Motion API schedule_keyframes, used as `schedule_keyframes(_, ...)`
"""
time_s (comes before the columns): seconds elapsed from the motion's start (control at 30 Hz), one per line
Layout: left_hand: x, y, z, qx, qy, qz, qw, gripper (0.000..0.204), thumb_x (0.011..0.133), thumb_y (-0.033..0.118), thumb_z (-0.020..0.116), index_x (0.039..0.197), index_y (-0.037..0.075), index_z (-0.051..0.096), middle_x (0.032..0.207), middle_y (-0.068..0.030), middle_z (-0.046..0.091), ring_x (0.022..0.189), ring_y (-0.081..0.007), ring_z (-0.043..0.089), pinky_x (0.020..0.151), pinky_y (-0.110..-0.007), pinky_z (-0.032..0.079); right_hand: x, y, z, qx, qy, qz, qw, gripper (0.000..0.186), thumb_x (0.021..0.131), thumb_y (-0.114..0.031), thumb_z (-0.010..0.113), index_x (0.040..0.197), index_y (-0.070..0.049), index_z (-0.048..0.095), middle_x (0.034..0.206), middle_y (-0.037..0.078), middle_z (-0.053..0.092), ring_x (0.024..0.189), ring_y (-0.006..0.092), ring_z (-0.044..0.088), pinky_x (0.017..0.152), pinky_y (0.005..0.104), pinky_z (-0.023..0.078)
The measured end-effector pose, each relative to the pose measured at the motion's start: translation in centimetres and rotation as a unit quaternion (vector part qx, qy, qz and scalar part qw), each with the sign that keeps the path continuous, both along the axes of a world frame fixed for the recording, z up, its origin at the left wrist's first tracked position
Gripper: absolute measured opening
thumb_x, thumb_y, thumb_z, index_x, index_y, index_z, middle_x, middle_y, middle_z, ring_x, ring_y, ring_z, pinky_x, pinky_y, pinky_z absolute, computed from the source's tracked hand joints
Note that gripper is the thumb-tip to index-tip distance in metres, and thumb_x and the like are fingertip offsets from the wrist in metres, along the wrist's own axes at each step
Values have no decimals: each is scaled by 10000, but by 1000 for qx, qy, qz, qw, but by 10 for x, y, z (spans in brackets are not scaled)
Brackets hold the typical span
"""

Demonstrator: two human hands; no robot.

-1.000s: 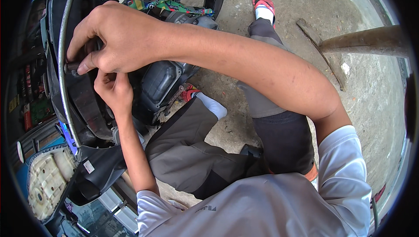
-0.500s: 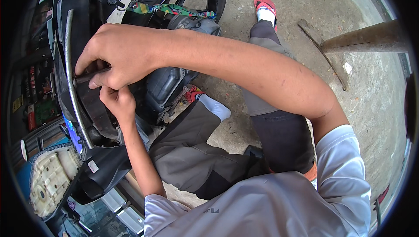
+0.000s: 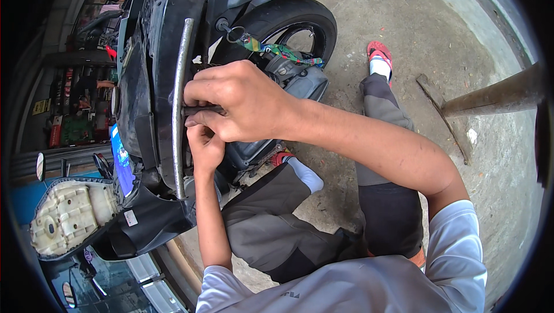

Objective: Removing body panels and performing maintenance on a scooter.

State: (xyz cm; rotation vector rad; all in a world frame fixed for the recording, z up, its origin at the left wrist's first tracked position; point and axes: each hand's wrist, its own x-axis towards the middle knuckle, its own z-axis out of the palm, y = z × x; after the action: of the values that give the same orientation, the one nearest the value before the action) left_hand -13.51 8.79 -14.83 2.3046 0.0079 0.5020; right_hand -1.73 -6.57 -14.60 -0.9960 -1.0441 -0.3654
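Observation:
A scooter with black body panels (image 3: 164, 53) stands at my left. My right hand (image 3: 236, 102) is closed at its side, finger and thumb pinching a dark, narrow piece (image 3: 205, 109) whose kind I cannot make out. Just below it, my left hand (image 3: 206, 150) is curled with its thumb up against the right hand; whatever its fingers hold is hidden. Beside the fingertips runs a long silver metal bar (image 3: 178, 111), slightly curved. From a lock past my right hand hangs a key ring with a green patterned lanyard (image 3: 280, 51).
The scooter's wheel (image 3: 320, 21) and grey engine casing (image 3: 248, 154) lie beyond my hands. The raised seat shows its pale underside (image 3: 69, 218). On the concrete floor (image 3: 369, 19), a wooden post (image 3: 496, 91) stands to the right. Shelves of goods (image 3: 75, 111) are at far left.
The whole view has shifted, so the scooter and both hands appear farther right and lower. My hands keep nearly the same closed pose beside the metal bar.

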Motion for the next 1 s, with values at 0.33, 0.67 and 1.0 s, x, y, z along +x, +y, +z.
schedule_keyframes(0.33, 12, -19, 5, 77, -38, -37, 996, 111, 808, -59, 568, 903, -55, 625, 901, -90, 657, 847, -131, 603, 737, -254, 465, 10, -11, 6, -39, -8, 40, 998, 151, 639, 28, 676, 788, 28, 655, 695, 135, 636, 610, 265, 642, 534, 326, 499)
schedule_keyframes(0.67, 15, -13, 2, -7, -13, 2, 1000, 50, 808, -5, 627, 791, -52, 628, 809, -19, 648, 756, -79, 572, 672, -243, 451, 9, -18, 3, -50, 57, 109, 991, 124, 679, 39, 692, 787, 32, 631, 746, 94, 643, 657, 185, 660, 609, 280, 535)
schedule_keyframes(1.0, 13, -12, 4, 60, 39, 13, 997, 94, 809, 22, 647, 882, -36, 635, 826, -31, 654, 763, -90, 586, 676, -240, 456, 16, -32, 7, -105, 26, 123, 986, 111, 692, 43, 678, 791, 53, 628, 678, 130, 636, 664, 218, 672, 612, 304, 535)
